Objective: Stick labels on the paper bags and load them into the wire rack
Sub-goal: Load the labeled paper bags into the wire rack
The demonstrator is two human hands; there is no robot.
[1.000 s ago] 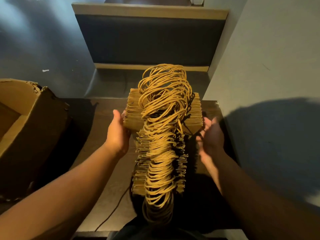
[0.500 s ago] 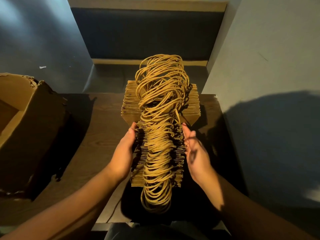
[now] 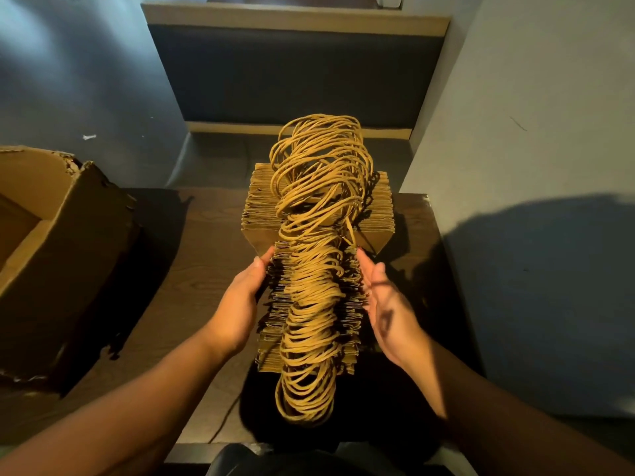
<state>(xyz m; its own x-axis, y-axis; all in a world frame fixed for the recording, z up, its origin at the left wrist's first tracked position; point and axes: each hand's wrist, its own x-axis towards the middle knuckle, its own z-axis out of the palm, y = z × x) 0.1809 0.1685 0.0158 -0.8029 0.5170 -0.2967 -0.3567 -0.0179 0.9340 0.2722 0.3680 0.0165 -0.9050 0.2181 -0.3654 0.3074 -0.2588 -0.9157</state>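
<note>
We judge that we are at the loading end of the task, or readying stock for it: a long row of flattened paper bags (image 3: 309,304) stands on edge on the dark counter (image 3: 192,269), and we are squaring it up between both palms. Our left hand (image 3: 240,304) lies flat against the left side of the row, fingers straight and together, thumb tip up at the bag edges; our right hand (image 3: 385,304) mirrors it on the right side, fingers extended and only slightly spread, a little blurred, so we cannot tell whether every finger actually touches the paper. Neither hand curls around anything; both are open and pressing or steadying. Between them runs the tangle of twisted paper handles (image 3: 316,207), rising above the bag tops and spilling beyond our fingertips toward a wider block of bags (image 3: 261,207) just ahead. We cannot make out a wire rack under the row, nor any labels on the bags, since only edges and handles show. A torn cardboard box (image 3: 62,255) sits well apart to the left of our left hand. The next move, as we read it, calls for even pressure from both sides so the row stays upright, and care that the looped handles do not snag when a bag is drawn out.
</note>
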